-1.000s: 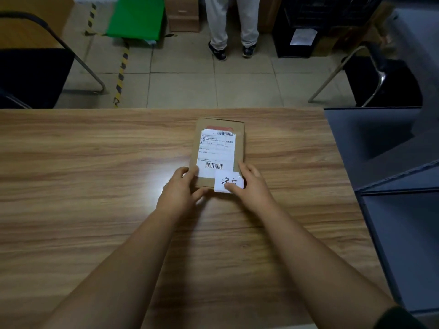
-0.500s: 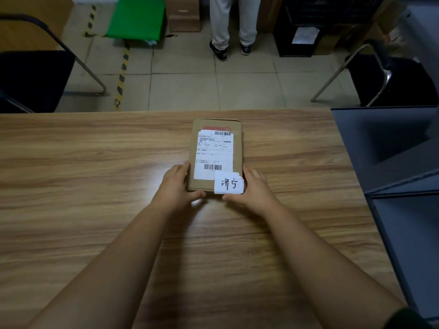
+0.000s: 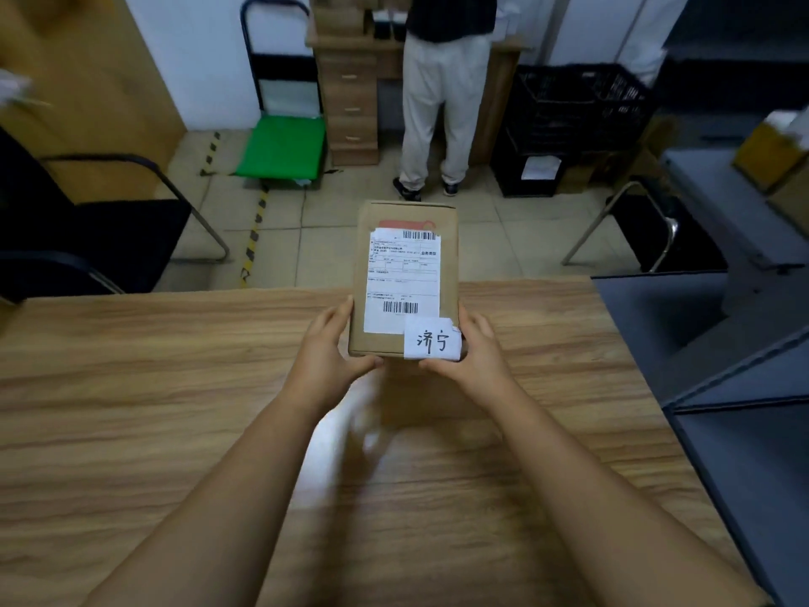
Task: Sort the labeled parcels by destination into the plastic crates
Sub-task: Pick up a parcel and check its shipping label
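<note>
A flat brown cardboard parcel (image 3: 447,221) with a white shipping label and a small handwritten destination tag (image 3: 432,343) at its near right corner is held up above the wooden table (image 3: 131,409). My left hand (image 3: 326,343) grips its near left corner. My right hand (image 3: 475,348) grips its near right corner, beside the tag. The parcel's far end tilts up over the table's far edge. A black plastic crate (image 3: 573,98) stands on the floor at the back right.
A person in light trousers (image 3: 442,111) stands beyond the table, next to a wooden drawer unit (image 3: 350,102). A green trolley (image 3: 282,146) is at the back, black chairs (image 3: 87,238) left and right. Dark grey flat boxes (image 3: 722,387) lie at the table's right.
Both hands have lifted the parcel off the table and raised it toward the camera. My head has tipped up, showing more of the room behind.
</note>
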